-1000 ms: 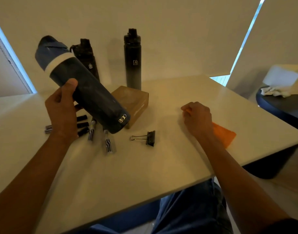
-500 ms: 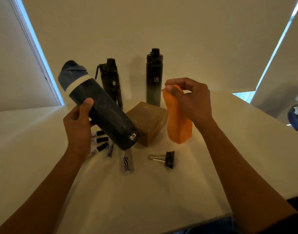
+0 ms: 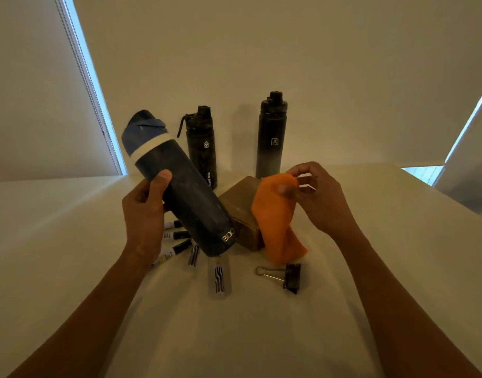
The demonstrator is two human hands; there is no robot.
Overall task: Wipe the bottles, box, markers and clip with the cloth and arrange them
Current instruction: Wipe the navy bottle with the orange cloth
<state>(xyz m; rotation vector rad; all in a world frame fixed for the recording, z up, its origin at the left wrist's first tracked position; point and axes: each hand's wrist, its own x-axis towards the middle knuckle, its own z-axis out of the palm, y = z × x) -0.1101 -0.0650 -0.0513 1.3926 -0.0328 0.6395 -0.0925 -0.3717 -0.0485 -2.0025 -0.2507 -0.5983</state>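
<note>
My left hand grips a dark blue bottle with a white band, held tilted above the table. My right hand pinches the top of an orange cloth, which hangs down just right of the bottle's base. Behind the cloth sits a brown box. Two black bottles stand upright at the back. Several markers lie on the table under the held bottle. A black binder clip lies in front of the cloth.
The white table runs to a wall behind the bottles. Window blinds stand at the far left and far right. The table's right edge drops off near the right window.
My right hand lifted the orange cloth off the table and brought it left beside the bottle. The cloth now hangs lower and closer to the bottle's base.
</note>
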